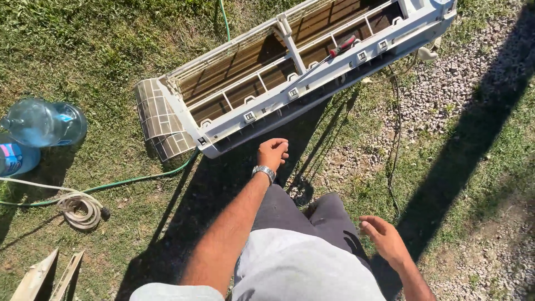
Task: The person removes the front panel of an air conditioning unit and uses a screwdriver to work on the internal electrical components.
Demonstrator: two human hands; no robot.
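A white air-conditioner indoor unit [267, 106] stands raised above the grass with its cover off and its coil bars showing. A red-handled screwdriver [341, 45] lies on its top rail. My left hand [273, 153], wearing a metal wristwatch [264, 172], is stretched out just below the unit's lower edge with the fingers curled and nothing in them. My right hand [383, 237] hangs beside my right leg, fingers spread and empty. My dark trousers and grey shirt fill the bottom middle.
A mesh filter [159, 120] hangs off the unit's left end. A green hose [139, 179] runs across the grass to a coiled white hose [78, 207]. Blue water bottles [42, 122] lie at the left. A black cable [397, 134] trails over the gravel at the right.
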